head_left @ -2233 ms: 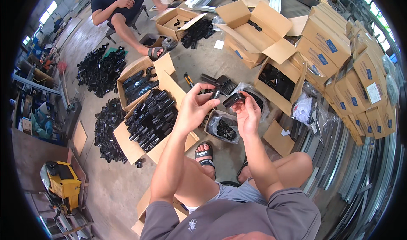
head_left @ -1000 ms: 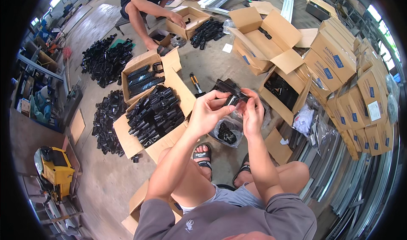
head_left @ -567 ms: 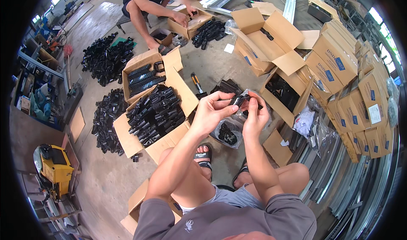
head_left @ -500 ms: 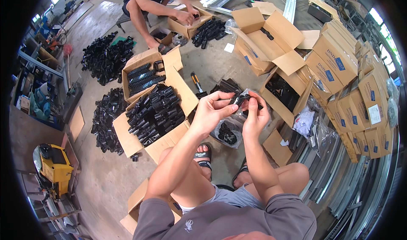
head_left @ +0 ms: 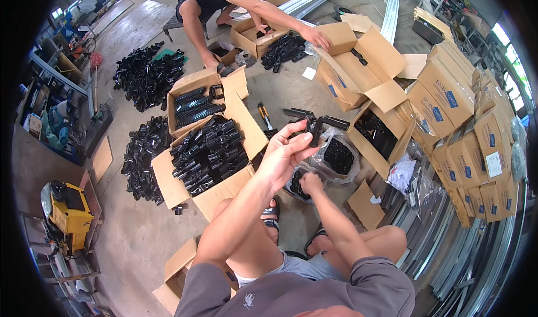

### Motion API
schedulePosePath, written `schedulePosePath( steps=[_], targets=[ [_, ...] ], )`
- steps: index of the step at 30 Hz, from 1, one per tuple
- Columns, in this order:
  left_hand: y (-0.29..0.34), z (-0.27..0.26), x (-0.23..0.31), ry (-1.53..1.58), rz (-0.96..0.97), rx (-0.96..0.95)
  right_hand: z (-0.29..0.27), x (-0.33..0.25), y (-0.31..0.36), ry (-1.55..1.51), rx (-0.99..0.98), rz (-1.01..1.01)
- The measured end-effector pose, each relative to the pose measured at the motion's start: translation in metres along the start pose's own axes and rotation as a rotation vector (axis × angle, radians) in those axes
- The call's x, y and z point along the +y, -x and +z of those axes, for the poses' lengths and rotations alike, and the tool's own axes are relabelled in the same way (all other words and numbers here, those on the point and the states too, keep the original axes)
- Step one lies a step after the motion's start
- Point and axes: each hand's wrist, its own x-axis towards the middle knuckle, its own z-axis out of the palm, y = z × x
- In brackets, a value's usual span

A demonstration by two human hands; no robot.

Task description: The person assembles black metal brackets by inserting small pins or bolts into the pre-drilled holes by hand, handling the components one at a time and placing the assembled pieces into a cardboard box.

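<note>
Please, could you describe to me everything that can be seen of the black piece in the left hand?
The black piece is dark and glossy, perhaps plastic or coated metal; I cannot tell which. It looks longer than it is wide and stands roughly upright in the picture, pinched between the thumb and fingers of the left hand, which cover part of it. The right hand is apart from it. Its finer parts are too small to make out.
</note>
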Motion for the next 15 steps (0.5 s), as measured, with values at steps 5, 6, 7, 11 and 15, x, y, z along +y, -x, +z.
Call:
schedulePosePath(
  steps=[5, 6, 7, 11, 15],
  targets=[
    [0.003, 0.005, 0.001, 0.048, 0.030, 0.002, 0.045, 0.024, 0.007, 0.221, -0.061, 0.048],
    [0.002, 0.004, 0.001, 0.042, 0.031, -0.007, 0.045, 0.025, 0.008, 0.282, -0.092, 0.030],
    [0.003, 0.004, 0.002, 0.041, 0.032, 0.005, 0.047, 0.024, 0.008, 0.276, -0.082, 0.030],
    [-0.006, -0.001, -0.002, 0.046, 0.039, -0.002, 0.044, 0.027, 0.006, 0.318, -0.098, 0.018],
    [-0.006, 0.002, -0.002, 0.035, 0.052, 0.010, 0.044, 0.027, 0.004, 0.339, -0.132, -0.055]
  ],
)
